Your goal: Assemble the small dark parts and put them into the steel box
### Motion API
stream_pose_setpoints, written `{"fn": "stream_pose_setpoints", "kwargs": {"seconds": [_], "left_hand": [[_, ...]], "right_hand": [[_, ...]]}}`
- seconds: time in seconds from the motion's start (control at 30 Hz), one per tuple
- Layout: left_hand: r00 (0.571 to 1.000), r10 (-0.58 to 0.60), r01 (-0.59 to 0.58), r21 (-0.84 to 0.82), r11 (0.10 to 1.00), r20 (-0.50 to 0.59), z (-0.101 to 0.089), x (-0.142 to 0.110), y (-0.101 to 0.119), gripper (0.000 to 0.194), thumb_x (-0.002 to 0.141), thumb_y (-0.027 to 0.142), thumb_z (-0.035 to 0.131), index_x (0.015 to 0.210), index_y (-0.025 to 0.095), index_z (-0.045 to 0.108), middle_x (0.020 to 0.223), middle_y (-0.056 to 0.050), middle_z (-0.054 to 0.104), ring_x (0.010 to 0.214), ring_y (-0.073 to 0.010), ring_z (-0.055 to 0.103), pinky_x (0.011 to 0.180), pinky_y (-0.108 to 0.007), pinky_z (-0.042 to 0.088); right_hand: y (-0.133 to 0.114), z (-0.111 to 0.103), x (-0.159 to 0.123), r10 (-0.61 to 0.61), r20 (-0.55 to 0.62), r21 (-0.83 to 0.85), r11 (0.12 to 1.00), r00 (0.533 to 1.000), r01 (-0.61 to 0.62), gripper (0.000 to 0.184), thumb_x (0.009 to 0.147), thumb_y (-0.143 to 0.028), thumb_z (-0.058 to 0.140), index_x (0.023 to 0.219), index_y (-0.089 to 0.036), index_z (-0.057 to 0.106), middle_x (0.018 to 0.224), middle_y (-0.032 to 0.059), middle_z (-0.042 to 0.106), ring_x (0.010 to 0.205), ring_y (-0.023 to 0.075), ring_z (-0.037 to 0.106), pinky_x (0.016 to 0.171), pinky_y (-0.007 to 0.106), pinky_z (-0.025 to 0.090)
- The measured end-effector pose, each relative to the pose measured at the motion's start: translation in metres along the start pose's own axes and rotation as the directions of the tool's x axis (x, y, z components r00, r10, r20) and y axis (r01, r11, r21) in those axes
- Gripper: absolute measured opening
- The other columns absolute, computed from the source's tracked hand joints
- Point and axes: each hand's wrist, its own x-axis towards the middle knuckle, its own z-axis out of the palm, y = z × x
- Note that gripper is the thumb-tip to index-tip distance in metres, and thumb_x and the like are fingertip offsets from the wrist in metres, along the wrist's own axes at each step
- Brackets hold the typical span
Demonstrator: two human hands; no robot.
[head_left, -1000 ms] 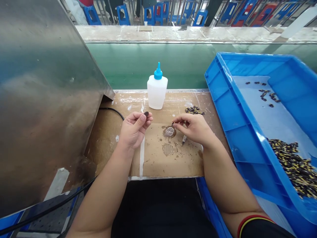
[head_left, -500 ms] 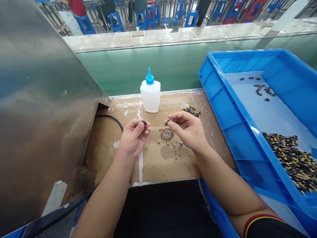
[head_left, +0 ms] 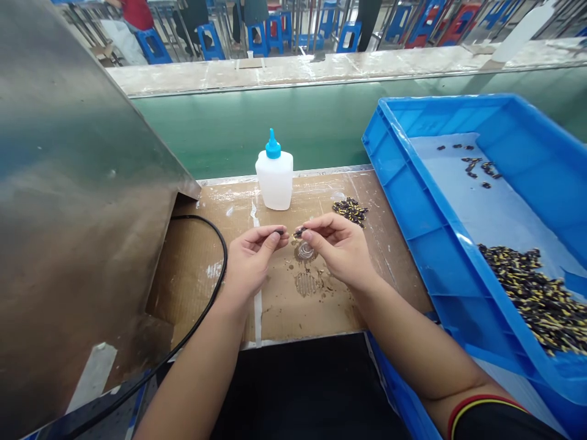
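Note:
My left hand [head_left: 253,260] pinches a tiny dark part [head_left: 279,232] between thumb and fingertips. My right hand [head_left: 336,249] pinches a small dark part [head_left: 299,232] with a yellow mark, a short gap from the other one. Below the fingertips, a small clear round dish [head_left: 305,250] sits on a stained cardboard mat [head_left: 298,311]. Behind my right hand lies a little heap of black-and-yellow parts [head_left: 350,211]. A white glue bottle [head_left: 274,182] with a blue nozzle stands behind my hands.
A blue plastic crate [head_left: 413,177] at the right holds a large heap of black-and-yellow parts [head_left: 532,293]. A steel panel [head_left: 77,183] rises at the left. A black cable [head_left: 224,263] curves beside my left wrist. Blue stools [head_left: 211,44] stand far behind.
My right hand has moved left and up, bringing its part close to the part in my left hand. The view has shifted, and more of the black cable shows.

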Motion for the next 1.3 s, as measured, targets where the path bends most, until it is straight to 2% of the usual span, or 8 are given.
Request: {"fn": "stream_pose_setpoints", "kwargs": {"seconds": [0.2,0.43,0.63,0.83,0.97,1.07,1.13,1.3], "left_hand": [[1.0,0.023,-0.021,0.095,0.995,-0.021,0.003,-0.003,0.0,0.029,0.083,0.039,0.094,0.101,0.019,0.086,0.095,-0.009,0.084,0.079,-0.0179,0.077,0.081,-0.031,0.067],[0.997,0.057,-0.053,0.065,0.997,-0.054,0.004,-0.003,-0.001,0.029,0.084,0.038,0.093,0.106,0.021,0.086,0.104,-0.01,0.084,0.093,-0.0209,0.08,0.09,-0.034,0.067],[0.997,0.022,-0.02,0.036,0.999,-0.078,0.003,-0.001,-0.002,0.029,0.079,0.038,0.097,0.097,0.019,0.084,0.088,-0.008,0.083,0.074,-0.0169,0.078,0.076,-0.029,0.067],[0.995,0.092,-0.09,0.058,0.994,-0.038,0.004,-0.005,0.003,0.023,0.083,0.037,0.094,0.092,0.019,0.083,0.113,-0.012,0.084,0.101,-0.0242,0.081,0.095,-0.038,0.068],[0.987,0.147,-0.138,0.117,0.983,-0.066,0.006,-0.008,0.005,0.018,0.08,0.033,0.096,0.089,0.021,0.086,0.106,-0.011,0.085,0.099,-0.0247,0.082,0.096,-0.039,0.068],[0.98,0.186,-0.179,0.092,0.98,-0.073,0.008,-0.009,0.006,0.014,0.08,0.028,0.096,0.088,0.023,0.087,0.106,-0.009,0.085,0.1,-0.0219,0.082,0.097,-0.034,0.067],[0.987,0.148,-0.149,-0.021,0.989,-0.063,0.007,-0.007,0.007,0.015,0.077,0.028,0.098,0.085,0.023,0.087,0.103,-0.007,0.085,0.096,-0.0192,0.082,0.092,-0.029,0.068],[0.994,-0.105,0.108,-0.32,0.941,0.027,0.005,0.0,0.012,0.028,0.06,0.029,0.108,0.074,0.024,0.084,0.09,-0.003,0.085,0.079,-0.0126,0.081,0.076,-0.014,0.065]], "right_hand": [[-0.001,0.007,-0.003,-0.001,0.083,0.081,0.997,0.997,-0.006,0.03,0.092,-0.049,0.091,0.1,-0.024,0.075,0.103,0.0068,0.081,0.104,0.0253,0.079,0.092,0.042,0.069],[0.003,0.009,-0.004,0.056,0.145,0.1,0.992,0.988,-0.071,0.033,0.091,-0.052,0.091,0.099,-0.024,0.074,0.109,0.0077,0.081,0.105,0.0258,0.079,0.097,0.045,0.069],[0.002,0.009,-0.003,0.032,0.138,0.128,0.991,0.99,-0.05,0.031,0.091,-0.049,0.092,0.098,-0.024,0.074,0.101,0.0066,0.081,0.118,0.0279,0.077,0.102,0.046,0.068],[0.0,0.007,-0.002,0.052,0.178,0.158,0.984,0.983,-0.08,0.028,0.093,-0.046,0.091,0.099,-0.025,0.075,0.112,0.0072,0.082,0.109,0.0246,0.079,0.102,0.046,0.068],[0.0,0.005,-0.002,0.066,0.203,0.186,0.977,0.977,-0.104,0.028,0.092,-0.045,0.093,0.1,-0.024,0.076,0.114,0.0074,0.082,0.119,0.0257,0.076,0.104,0.044,0.067],[0.001,0.003,0.0,0.06,0.224,0.24,0.964,0.973,-0.115,0.026,0.092,-0.042,0.093,0.1,-0.024,0.076,0.112,0.007,0.082,0.12,0.0253,0.076,0.104,0.042,0.067],[0.003,0.002,0.001,0.043,0.191,0.269,0.959,0.981,-0.094,0.027,0.092,-0.043,0.093,0.098,-0.024,0.075,0.107,0.0063,0.082,0.112,0.0239,0.078,0.1,0.04,0.068],[0.004,0.003,0.0,-0.072,0.001,0.154,0.985,0.997,0.071,0.023,0.093,-0.042,0.091,0.102,-0.024,0.079,0.095,0.0026,0.08,0.083,0.0159,0.076,0.074,0.028,0.066]]}}
